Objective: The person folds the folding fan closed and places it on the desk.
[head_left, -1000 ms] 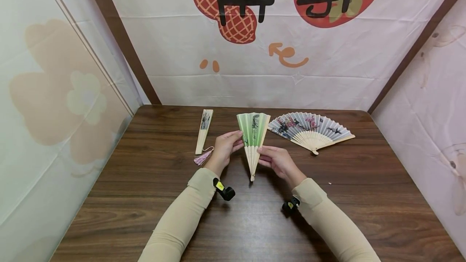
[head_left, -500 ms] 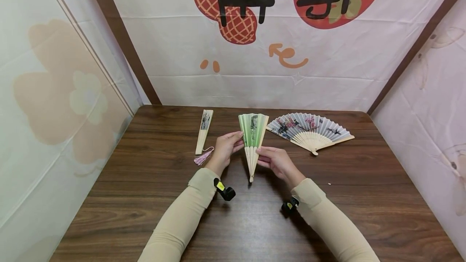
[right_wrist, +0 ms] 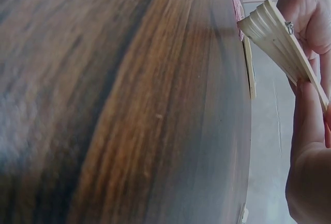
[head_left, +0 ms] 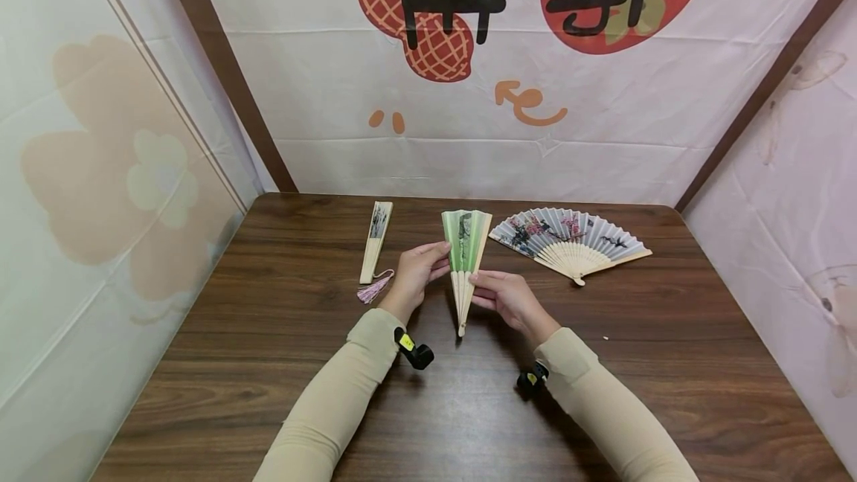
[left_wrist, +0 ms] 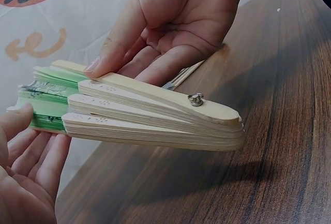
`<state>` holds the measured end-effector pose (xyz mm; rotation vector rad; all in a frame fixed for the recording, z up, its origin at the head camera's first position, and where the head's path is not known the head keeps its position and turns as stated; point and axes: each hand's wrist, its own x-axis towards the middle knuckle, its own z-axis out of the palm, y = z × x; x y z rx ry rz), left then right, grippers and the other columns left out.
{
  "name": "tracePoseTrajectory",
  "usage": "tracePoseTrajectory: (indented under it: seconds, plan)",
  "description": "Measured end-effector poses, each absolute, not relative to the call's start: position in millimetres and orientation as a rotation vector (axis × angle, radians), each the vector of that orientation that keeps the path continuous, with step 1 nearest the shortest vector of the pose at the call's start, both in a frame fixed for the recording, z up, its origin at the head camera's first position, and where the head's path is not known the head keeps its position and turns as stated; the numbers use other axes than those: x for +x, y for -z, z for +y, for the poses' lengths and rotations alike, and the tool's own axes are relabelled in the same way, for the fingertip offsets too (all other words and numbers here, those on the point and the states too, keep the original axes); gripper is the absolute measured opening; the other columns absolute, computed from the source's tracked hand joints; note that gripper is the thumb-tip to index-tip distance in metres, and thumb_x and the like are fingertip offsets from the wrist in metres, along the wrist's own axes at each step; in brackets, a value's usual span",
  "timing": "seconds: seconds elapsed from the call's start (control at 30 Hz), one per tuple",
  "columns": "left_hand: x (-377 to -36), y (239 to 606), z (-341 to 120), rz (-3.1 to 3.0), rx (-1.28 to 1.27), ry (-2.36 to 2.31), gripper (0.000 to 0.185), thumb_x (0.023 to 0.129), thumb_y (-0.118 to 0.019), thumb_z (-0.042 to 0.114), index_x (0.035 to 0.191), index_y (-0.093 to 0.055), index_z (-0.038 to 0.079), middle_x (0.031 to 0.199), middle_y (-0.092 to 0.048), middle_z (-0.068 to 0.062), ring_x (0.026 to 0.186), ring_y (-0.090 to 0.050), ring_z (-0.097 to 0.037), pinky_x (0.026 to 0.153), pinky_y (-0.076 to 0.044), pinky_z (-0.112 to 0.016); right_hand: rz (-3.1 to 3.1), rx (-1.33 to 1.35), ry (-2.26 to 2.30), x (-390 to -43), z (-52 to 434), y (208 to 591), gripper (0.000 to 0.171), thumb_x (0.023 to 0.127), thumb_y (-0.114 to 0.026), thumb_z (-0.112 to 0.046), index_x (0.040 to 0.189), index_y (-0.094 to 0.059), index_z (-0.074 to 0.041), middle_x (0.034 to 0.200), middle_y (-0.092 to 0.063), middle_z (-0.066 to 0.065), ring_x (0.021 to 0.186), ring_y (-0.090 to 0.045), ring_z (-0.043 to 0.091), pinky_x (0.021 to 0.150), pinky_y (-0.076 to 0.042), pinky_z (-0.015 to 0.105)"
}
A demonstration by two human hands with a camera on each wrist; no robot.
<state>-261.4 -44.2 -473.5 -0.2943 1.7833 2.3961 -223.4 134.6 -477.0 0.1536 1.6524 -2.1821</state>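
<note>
White backdrop cloth: bore large black brush-style characters, cut off at the top and not readable.
Orange marks: a curled arrow and two dashes; no legible words.

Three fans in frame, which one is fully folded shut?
The slim bamboo fan with the pink tassel, lying far left on the table. The green fan in both hands is partly spread; the white floral fan lies fully open.
</note>
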Motion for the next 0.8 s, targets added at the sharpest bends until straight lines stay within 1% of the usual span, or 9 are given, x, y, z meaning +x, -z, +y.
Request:
tracePoseTrajectory:
  seconds: [0.07, 0.33, 0.53, 0.63, 0.8]
  plan:
    - [-261.7, 474.1, -44.1, 1.784, -0.302, -2.392, 0.033, 0.093, -0.071, 0.014, 0.118, -0.068, -0.007, 0.093, -0.075, -0.005, 0.078, -0.071, -0.009, 0.081, -0.063, -0.029, 1.655, 0.153, 2.183, -223.2, 134.4, 477.0, 0.035, 0.099, -0.059, -0.006, 0.13, -0.055, 0.011, 0.09, -0.075, -0.004, 0.086, -0.072, 0.01, 0.082, -0.062, 0.026]
    - [-261.6, 474.9, -42.3, 1.771, -0.341, -2.399, 0.031, 0.093, -0.07, 0.011, 0.118, -0.068, -0.008, 0.086, -0.074, -0.002, 0.074, -0.07, -0.009, 0.076, -0.064, -0.026, 1.663, 0.16, 2.181, -223.1, 133.6, 476.4, 0.036, 0.099, -0.058, -0.004, 0.13, -0.054, 0.013, 0.088, -0.075, -0.004, 0.086, -0.072, 0.009, 0.082, -0.063, 0.026]
    - [-260.4, 474.5, -40.2, 1.76, -0.323, -2.405, 0.031, 0.093, -0.069, 0.009, 0.117, -0.067, -0.01, 0.08, -0.072, 0.001, 0.072, -0.069, -0.008, 0.075, -0.064, -0.025, 1.665, 0.176, 2.175, -223.6, 133.8, 477.8, 0.032, 0.098, -0.058, -0.003, 0.127, -0.057, 0.011, 0.087, -0.075, -0.005, 0.086, -0.071, 0.008, 0.081, -0.063, 0.025]
    - [-260.0, 475.3, -39.1, 1.764, -0.301, -2.403, 0.031, 0.094, -0.069, 0.009, 0.117, -0.066, -0.011, 0.08, -0.072, 0.001, 0.072, -0.069, -0.008, 0.074, -0.064, -0.026, 1.672, 0.187, 2.166, -223.7, 133.4, 479.1, 0.034, 0.098, -0.059, -0.003, 0.128, -0.056, 0.012, 0.088, -0.074, -0.005, 0.086, -0.071, 0.008, 0.08, -0.063, 0.025]
    - [-261.3, 476.4, -38.5, 1.782, -0.307, -2.381, 0.034, 0.094, -0.07, 0.016, 0.117, -0.067, -0.009, 0.089, -0.075, -0.007, 0.075, -0.071, -0.01, 0.077, -0.064, -0.028, 1.702, 0.202, 2.144, -223.5, 132.5, 479.6, 0.039, 0.098, -0.06, -0.004, 0.131, -0.053, 0.015, 0.089, -0.074, -0.005, 0.086, -0.071, 0.007, 0.08, -0.063, 0.026]
